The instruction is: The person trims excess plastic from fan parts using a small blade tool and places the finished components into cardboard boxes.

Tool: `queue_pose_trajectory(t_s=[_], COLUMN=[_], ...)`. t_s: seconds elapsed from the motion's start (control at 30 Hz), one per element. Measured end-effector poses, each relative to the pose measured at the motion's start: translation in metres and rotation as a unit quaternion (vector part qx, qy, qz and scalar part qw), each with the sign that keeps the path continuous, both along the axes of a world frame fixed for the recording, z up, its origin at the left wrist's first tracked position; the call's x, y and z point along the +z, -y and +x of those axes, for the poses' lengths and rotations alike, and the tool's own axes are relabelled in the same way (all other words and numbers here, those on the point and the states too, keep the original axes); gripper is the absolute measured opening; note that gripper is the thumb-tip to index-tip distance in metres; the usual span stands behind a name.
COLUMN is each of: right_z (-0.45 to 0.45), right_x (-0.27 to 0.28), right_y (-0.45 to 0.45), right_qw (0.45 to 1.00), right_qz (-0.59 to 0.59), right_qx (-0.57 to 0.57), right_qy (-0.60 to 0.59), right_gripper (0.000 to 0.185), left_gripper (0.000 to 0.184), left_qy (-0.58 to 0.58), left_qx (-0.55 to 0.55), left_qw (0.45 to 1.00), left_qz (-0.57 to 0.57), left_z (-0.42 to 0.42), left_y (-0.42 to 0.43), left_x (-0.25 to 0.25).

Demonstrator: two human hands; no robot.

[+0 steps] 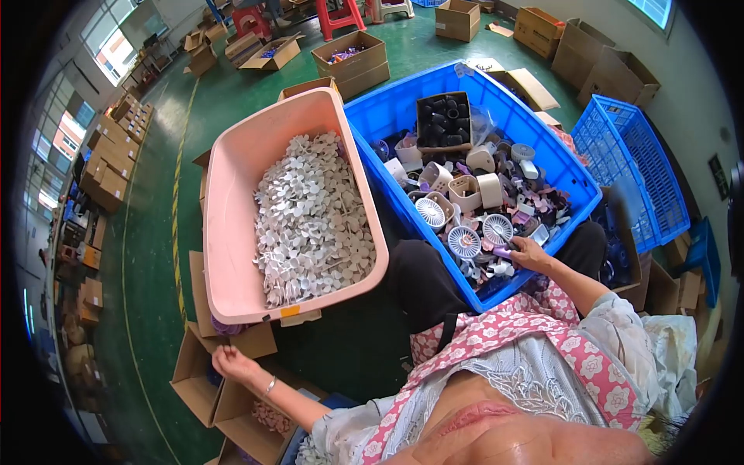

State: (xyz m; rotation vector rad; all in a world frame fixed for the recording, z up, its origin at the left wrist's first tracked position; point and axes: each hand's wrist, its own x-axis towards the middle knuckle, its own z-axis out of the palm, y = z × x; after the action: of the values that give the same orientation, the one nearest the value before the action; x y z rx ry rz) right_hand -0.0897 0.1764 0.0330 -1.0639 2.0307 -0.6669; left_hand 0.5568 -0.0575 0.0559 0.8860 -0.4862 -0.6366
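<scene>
My right hand (532,254) is at the near right end of a blue crate (387,186), with its fingers closed around a small purple plastic part (504,253). Beside it in the crate lie round white fan grilles (497,229), cream plastic housings (465,191) and many small mixed parts. My left hand (231,363), with a bracelet at the wrist, is over an open cardboard box (194,364). Its fingers are curled together; whether anything is between them I cannot make out. A pink tub (232,194) full of white fan-blade pieces (314,225) stands between my hands.
A small box of black parts (444,122) sits inside the blue crate. An upright blue basket (632,170) stands at the right. Cardboard boxes (350,58) and red stools (339,15) are farther off on the green floor. Under my left arm is another open box (256,415).
</scene>
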Motion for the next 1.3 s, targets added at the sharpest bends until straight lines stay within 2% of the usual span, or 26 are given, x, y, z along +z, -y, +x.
queue_pose_trajectory(t_s=[0.1,0.17,0.23,0.33,0.37,0.4,0.47,0.5,0.53,0.6,0.73,0.77,0.8,0.83,0.87,0.9,0.93,0.97,1.0,1.03,1.1,1.13,1.17,1.2,1.23,1.3], right_z=[0.002,0.003,0.002,-0.004,-0.002,-0.004,0.000,0.001,0.001,-0.001,-0.014,-0.021,-0.027,-0.036,-0.045,-0.059,-0.069,-0.080,-0.090,-0.091,-0.092,-0.090,-0.085,-0.082,-0.079,-0.072], right_x=[0.003,0.007,0.004,-0.009,-0.004,-0.010,0.002,0.004,0.001,0.003,-0.006,-0.008,-0.004,-0.003,-0.010,-0.024,-0.019,-0.040,-0.030,-0.010,-0.013,-0.019,-0.022,-0.030,-0.020,-0.026], right_y=[-0.003,-0.005,-0.005,-0.005,-0.006,-0.007,-0.011,-0.012,-0.013,-0.013,-0.010,-0.008,-0.008,-0.004,0.002,0.009,0.016,0.025,0.032,0.034,0.042,0.047,0.052,0.058,0.059,0.061], right_qw=[1.000,0.999,0.997,0.997,0.989,0.986,0.991,0.990,0.985,0.989,0.983,0.979,0.956,0.935,0.939,0.962,0.973,0.978,0.977,0.985,0.984,0.987,0.983,0.983,0.982,0.994], right_qz=[-0.022,-0.033,-0.059,-0.074,-0.096,-0.120,-0.117,-0.129,-0.148,-0.147,-0.163,-0.136,-0.106,-0.084,-0.084,-0.135,-0.117,-0.188,-0.189,-0.144,-0.130,-0.126,-0.105,-0.153,-0.115,-0.099], right_qx=[-0.002,0.005,0.011,0.015,0.024,0.018,-0.006,-0.023,-0.021,-0.030,-0.010,0.019,0.012,0.002,-0.003,0.046,0.047,0.080,0.088,0.042,-0.026,-0.058,-0.078,-0.025,-0.006,0.044], right_qy=[-0.010,-0.029,-0.052,-0.036,-0.111,-0.112,-0.070,-0.048,-0.082,-0.010,0.087,0.153,0.274,0.345,0.333,0.232,0.195,0.037,0.040,0.091,0.118,0.083,0.128,0.102,0.152,0.001], right_gripper=[0.021,0.024,0.027,0.035,0.036,0.035,0.032,0.031,0.027,0.026,0.024,0.022,0.020,0.017,0.018,0.016,0.019,0.022,0.025,0.024,0.024,0.023,0.021,0.018,0.018,0.022], left_gripper=[0.004,0.006,0.006,0.004,0.006,0.006,0.008,0.009,0.011,0.014,0.013,0.012,0.011,0.012,0.013,0.016,0.016,0.017,0.018,0.019,0.018,0.017,0.017,0.018,0.018,0.018], left_qy=[0.024,0.079,0.001,0.045,0.033,0.033,0.025,0.049,0.065,0.152,0.201,0.219,0.245,0.276,0.306,0.372,0.411,0.395,0.372,0.366,0.310,0.289,0.345,0.316,0.328,0.353], left_qx=[-0.108,-0.129,-0.272,-0.351,-0.398,-0.446,-0.538,-0.594,-0.612,-0.655,-0.692,-0.695,-0.694,-0.691,-0.688,-0.657,-0.633,-0.627,-0.622,-0.625,-0.614,-0.612,-0.591,-0.596,-0.586,-0.563], left_qw=[0.992,0.988,0.960,0.933,0.915,0.893,0.842,0.803,0.787,0.740,0.692,0.682,0.674,0.664,0.652,0.655,0.656,0.671,0.688,0.688,0.723,0.735,0.729,0.735,0.739,0.747], left_qz=[-0.067,-0.034,-0.071,-0.062,-0.062,-0.047,-0.022,0.005,0.037,0.026,0.046,0.068,0.072,0.076,0.085,0.038,-0.009,-0.021,0.034,0.036,0.063,0.048,0.031,0.066,0.053,0.023], left_z=[-0.069,-0.119,-0.171,-0.267,-0.298,-0.327,-0.386,-0.407,-0.427,-0.461,-0.505,-0.514,-0.523,-0.529,-0.535,-0.541,-0.545,-0.548,-0.550,-0.549,-0.553,-0.554,-0.553,-0.555,-0.554,-0.556], left_y=[0.006,0.011,0.015,-0.005,-0.012,-0.018,-0.047,-0.062,-0.072,-0.090,-0.089,-0.084,-0.079,-0.070,-0.060,-0.046,-0.027,-0.013,-0.012,-0.004,-0.002,0.000,0.003,-0.007,-0.010,-0.014], left_x=[0.053,0.070,0.076,0.086,0.082,0.075,0.069,0.063,0.048,0.032,0.002,-0.002,0.000,0.001,0.000,-0.005,-0.016,-0.023,-0.008,-0.009,-0.006,-0.007,-0.008,0.005,0.006,0.016])
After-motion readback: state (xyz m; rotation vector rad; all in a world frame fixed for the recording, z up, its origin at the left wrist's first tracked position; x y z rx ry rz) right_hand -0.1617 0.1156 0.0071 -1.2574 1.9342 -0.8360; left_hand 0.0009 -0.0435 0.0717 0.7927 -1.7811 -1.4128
